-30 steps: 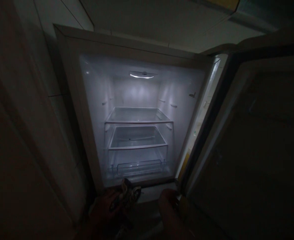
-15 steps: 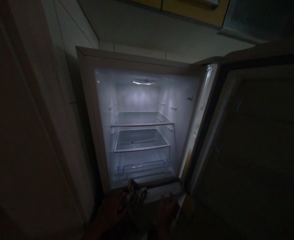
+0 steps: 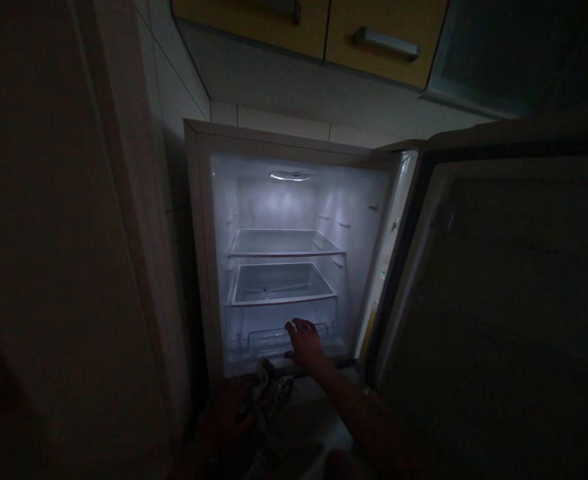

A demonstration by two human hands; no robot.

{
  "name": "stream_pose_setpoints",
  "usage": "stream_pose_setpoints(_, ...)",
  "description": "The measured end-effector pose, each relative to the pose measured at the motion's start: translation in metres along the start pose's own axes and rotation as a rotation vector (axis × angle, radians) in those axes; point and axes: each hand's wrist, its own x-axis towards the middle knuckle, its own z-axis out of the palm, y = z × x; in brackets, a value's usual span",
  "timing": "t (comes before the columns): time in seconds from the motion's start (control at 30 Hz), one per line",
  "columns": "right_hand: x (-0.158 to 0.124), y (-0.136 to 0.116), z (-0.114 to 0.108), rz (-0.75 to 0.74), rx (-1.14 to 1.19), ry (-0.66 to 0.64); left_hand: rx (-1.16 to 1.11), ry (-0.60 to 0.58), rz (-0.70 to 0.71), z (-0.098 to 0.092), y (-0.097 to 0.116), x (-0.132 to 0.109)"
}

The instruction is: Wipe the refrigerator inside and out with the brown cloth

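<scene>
An open refrigerator (image 3: 198, 253) stands lit from inside. My right hand (image 3: 305, 343) reaches to the clear drawer (image 3: 264, 343) at its bottom, fingers apart and a little bent; whether they touch the drawer's front I cannot tell. Below the refrigerator's lower edge, my left hand (image 3: 227, 417) is closed around a crumpled, patterned cloth (image 3: 274, 393), dim in the shadow. Above the drawer are a lower glass shelf (image 3: 284, 283) and an upper glass shelf (image 3: 289, 243).
The refrigerator door (image 3: 514, 280) is swung out to the right. A lamp (image 3: 290, 177) glows at the ceiling of the compartment. Yellow cabinets (image 3: 389, 23) with metal handles hang above. A pale wall or panel (image 3: 119, 267) rises close on the left.
My right hand has moved up and forward from below the refrigerator to the bottom drawer. The left hand keeps the cloth in about the same place. The view has tilted up slightly.
</scene>
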Motion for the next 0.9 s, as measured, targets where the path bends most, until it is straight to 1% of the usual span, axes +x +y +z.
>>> stream_pose_setpoints(0.17,0.01,0.004,0.015,0.001,-0.041,-0.064,-0.008,-0.011,-0.05,0.007,-0.005,-0.004)
stream_pose_setpoints(0.27,0.016,0.008,0.014,-0.005,-0.062,-0.112,-0.028,-0.015,-0.076,0.006,-0.003,-0.004)
stream_pose_setpoints(0.37,0.021,0.012,0.008,-0.017,-0.069,-0.171,-0.029,-0.013,-0.09,0.005,0.0,-0.005)
stream_pose_setpoints(0.53,0.015,0.018,-0.009,-0.062,-0.038,-0.232,0.007,0.031,-0.058,0.009,-0.004,-0.005)
stream_pose_setpoints(0.63,0.004,0.021,-0.021,-0.101,0.006,-0.225,-0.006,-0.006,-0.049,0.006,-0.004,-0.003)
stream_pose_setpoints(0.73,-0.009,0.019,-0.035,-0.119,0.036,-0.2,-0.058,-0.05,-0.055,-0.003,0.002,0.001)
stream_pose_setpoints(0.83,-0.025,0.014,-0.055,-0.147,0.052,-0.217,-0.091,-0.123,-0.128,-0.014,0.011,0.007)
stream_pose_setpoints(0.9,-0.039,0.01,-0.074,-0.177,0.062,-0.244,-0.072,-0.205,-0.242,-0.02,0.019,0.011)
